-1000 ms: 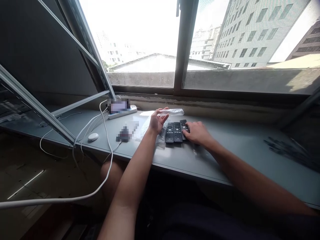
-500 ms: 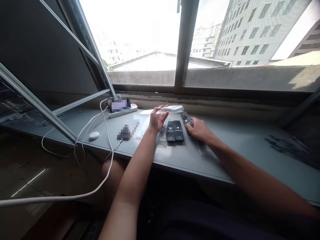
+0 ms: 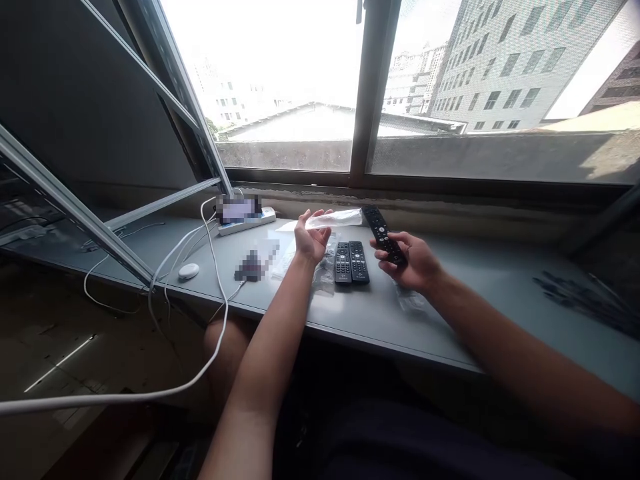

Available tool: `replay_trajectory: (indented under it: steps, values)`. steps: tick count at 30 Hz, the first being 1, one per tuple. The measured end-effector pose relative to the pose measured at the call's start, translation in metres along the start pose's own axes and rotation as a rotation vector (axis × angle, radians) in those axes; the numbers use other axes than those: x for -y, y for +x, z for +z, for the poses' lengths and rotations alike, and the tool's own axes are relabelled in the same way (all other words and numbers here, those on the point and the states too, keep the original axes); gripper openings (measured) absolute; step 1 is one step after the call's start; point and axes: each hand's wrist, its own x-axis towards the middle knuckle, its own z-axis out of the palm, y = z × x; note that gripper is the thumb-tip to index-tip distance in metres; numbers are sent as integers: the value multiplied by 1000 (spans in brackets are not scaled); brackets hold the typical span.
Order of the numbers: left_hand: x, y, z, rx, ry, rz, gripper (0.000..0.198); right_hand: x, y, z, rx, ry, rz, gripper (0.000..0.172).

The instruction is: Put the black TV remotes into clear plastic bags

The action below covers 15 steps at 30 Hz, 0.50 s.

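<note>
My right hand is closed round the lower part of a black remote control, raised above the desk with its buttons showing. The remote's far end meets the end of a thin, clear plastic bag. That bag is in my left hand, palm up with the fingers curled round it. Two more black remote controls lie side by side on the desk between my hands. Crumpled clear plastic wrappers lie under and beside my left wrist, and another clear wrapper is below my right hand.
A white power strip with cables stands at the back left, a blurred-out item on it. A white round object and a pixelated dark item lie nearer. Metal shelf posts rise at left; dark gloves lie at right.
My right hand has turned and lifted the remote control, bringing its far end up to the bag. My left hand has shifted slightly left, and a wrapper shows below my right hand.
</note>
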Motion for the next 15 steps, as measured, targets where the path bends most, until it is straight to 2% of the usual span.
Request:
replay_trajectory:
  steps: [4,7,11,15]
  values:
    - [0,2,-1,-32,11,7,33,1,-2,-1,116,32,74,33]
    - [0,2,-1,-41,24,2,33,1,-2,1,143,111,125,33]
    - [0,2,-1,-50,44,6,34,3,-4,5,68,296,185,25]
    - [-1,3,-3,-50,44,15,36,3,-2,6,-17,258,182,22]
